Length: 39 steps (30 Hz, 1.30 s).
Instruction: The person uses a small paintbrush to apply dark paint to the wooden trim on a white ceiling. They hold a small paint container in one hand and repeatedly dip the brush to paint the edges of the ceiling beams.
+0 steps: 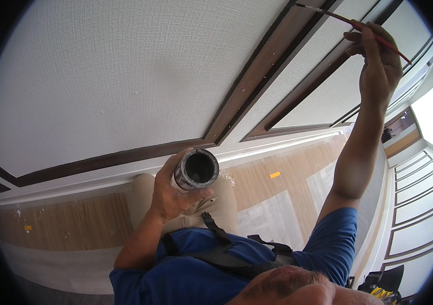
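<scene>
Two hands busy: brush up at the trim, paint cup held low

Two hands in frame, both loaded. Right hand (379,63) raised overhead, fingers pinched narrow on one thin red-handled brush (358,25). Grip sat near the back end of the handle; shaft ran up and left from the pinch, tip landing on or just short of the dark brown trim strip (257,76) — contact could not be told. Left hand (168,195) wrapped around one small round cup (197,170), fingers closed on the side wall, thumb below the rim, open mouth tilted toward the camera. Inside looked dark; fill level could not be told.

Handling, as judged: brush light and slim, handle stiff, likely easy to roll between fingertips. Rear hold gave reach but less tip control; a pinch nearer the bristles would steady it. Cup looked light and rigid, outside smeared and possibly slick. Side-wall wrap below the rim seemed the right hold; mouth already well off level, so spill risk if much liquid inside.

Count: one brush, one cup, two brown trim strips meeting near the brush tip, one white textured wall panel (115,76) left of the brush. Below the cup: wood-look floor (74,223), one small orange tag (275,175) on it, right of the cup. Blue shirt and black strap under both forearms.
</scene>
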Each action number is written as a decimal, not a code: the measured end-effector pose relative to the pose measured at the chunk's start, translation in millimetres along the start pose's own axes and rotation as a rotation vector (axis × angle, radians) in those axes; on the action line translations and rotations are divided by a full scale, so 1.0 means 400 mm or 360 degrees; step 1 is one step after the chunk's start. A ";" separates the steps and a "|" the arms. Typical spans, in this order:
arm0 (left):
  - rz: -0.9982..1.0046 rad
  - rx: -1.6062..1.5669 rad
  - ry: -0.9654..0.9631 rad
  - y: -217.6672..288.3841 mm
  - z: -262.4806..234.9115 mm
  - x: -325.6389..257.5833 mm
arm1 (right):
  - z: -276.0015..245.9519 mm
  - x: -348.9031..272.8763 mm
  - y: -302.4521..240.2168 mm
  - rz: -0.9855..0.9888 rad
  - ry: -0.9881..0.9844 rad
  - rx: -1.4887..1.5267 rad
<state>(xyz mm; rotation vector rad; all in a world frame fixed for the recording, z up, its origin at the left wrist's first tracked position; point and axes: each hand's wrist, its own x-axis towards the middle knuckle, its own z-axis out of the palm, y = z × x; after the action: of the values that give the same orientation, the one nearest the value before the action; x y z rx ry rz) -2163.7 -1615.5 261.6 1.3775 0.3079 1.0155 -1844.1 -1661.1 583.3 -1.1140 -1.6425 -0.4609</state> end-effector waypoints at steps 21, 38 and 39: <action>-0.0002 0.0254 -0.0021 0.020 0.011 0.005 | 0.000 0.003 0.003 0.0088 0.0081 0.0060; -0.0066 0.0015 0.0014 0.004 -0.008 -0.011 | -0.445 -0.104 -0.033 -0.0293 0.0921 0.0382; -0.0065 0.0001 0.0025 0.004 -0.009 -0.010 | -0.465 -0.108 -0.042 -0.0261 0.0902 0.0428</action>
<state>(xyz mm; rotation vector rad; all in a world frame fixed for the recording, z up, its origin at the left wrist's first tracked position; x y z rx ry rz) -2169.2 -1616.2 260.8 1.3594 0.3468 0.9931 -1757.1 -1828.3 618.1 -0.5787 -1.2475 -0.5800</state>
